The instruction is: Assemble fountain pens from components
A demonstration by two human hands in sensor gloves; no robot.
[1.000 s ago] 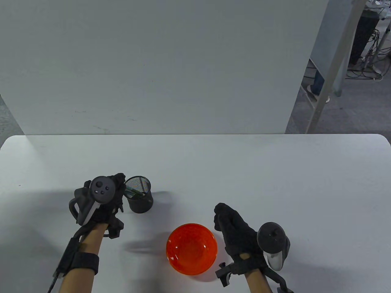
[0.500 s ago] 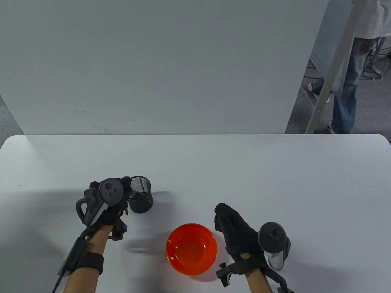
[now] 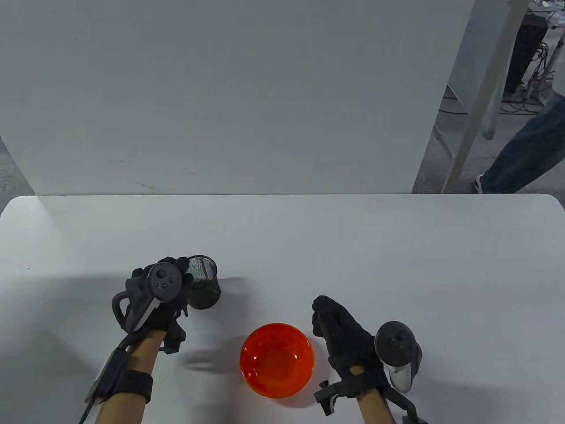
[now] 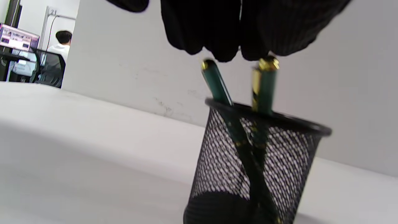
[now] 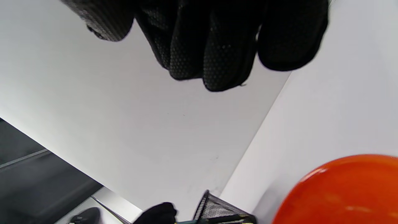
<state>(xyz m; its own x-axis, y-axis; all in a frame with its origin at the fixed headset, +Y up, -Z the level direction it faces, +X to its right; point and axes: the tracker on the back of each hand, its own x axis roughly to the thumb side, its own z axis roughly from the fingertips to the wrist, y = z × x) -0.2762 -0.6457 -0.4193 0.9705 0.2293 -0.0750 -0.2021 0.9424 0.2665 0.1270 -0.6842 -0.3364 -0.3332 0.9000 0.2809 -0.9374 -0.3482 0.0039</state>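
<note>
A black mesh pen cup (image 3: 206,289) stands left of centre. In the left wrist view the cup (image 4: 258,161) holds two green pens with gold trim: one leans left (image 4: 217,84), the other (image 4: 264,87) stands nearly upright. My left hand (image 3: 181,271) is over the cup's left rim. Its bunched fingertips (image 4: 248,49) are on the top end of the upright pen. My right hand (image 3: 320,316) rests on the table right of the orange bowl (image 3: 277,360). Its fingers (image 5: 217,62) are loosely curled and hold nothing.
The orange bowl shows nothing inside; it also appears in the right wrist view (image 5: 342,193), as does the cup (image 5: 217,208). A white panel (image 3: 229,97) stands along the table's far edge. A person's leg (image 3: 525,154) passes beyond the table at the right.
My left hand has moved right and forward, from beside the cup to over its rim. My right hand has barely moved. A person has walked past in the background.
</note>
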